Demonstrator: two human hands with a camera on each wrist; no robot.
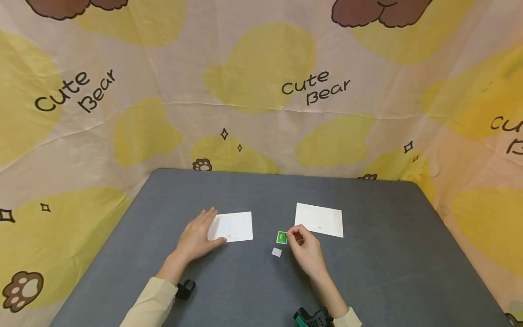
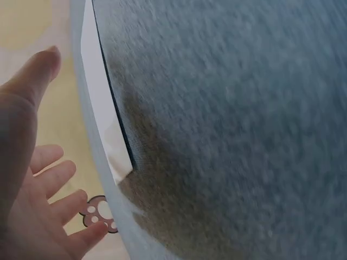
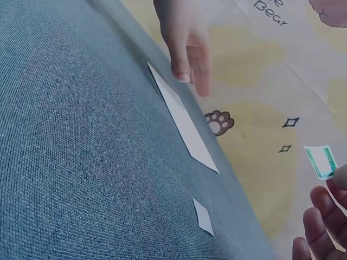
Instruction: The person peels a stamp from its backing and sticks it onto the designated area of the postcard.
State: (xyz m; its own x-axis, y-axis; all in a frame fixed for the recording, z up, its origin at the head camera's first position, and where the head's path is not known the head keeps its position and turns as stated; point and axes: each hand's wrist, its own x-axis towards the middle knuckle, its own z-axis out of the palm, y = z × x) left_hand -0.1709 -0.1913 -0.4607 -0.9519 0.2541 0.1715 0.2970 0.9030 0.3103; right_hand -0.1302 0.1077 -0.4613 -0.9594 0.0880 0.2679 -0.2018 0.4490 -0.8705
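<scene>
My right hand (image 1: 307, 254) pinches a small green stamp-like sticker (image 1: 282, 237) between thumb and forefinger, held by its right edge. In the right wrist view the sticker (image 3: 321, 162) stands up from the fingertips of the right hand (image 3: 325, 222), pale with green borders. A white postcard (image 1: 237, 227) with faint printed lines lies at the left. Over its left end spreads my left hand (image 1: 199, 236), fingers straight and thumb apart at the near edge. The left wrist view has the left hand (image 2: 43, 200) beside the card (image 2: 103, 92), holding nothing.
A second white postcard (image 1: 323, 220) lies to the right, just beyond the right hand. Below the sticker is a small white paper piece (image 1: 276, 252) on the grey table (image 1: 388, 272). A patterned cloth (image 1: 261, 68) hangs behind the table's far edge.
</scene>
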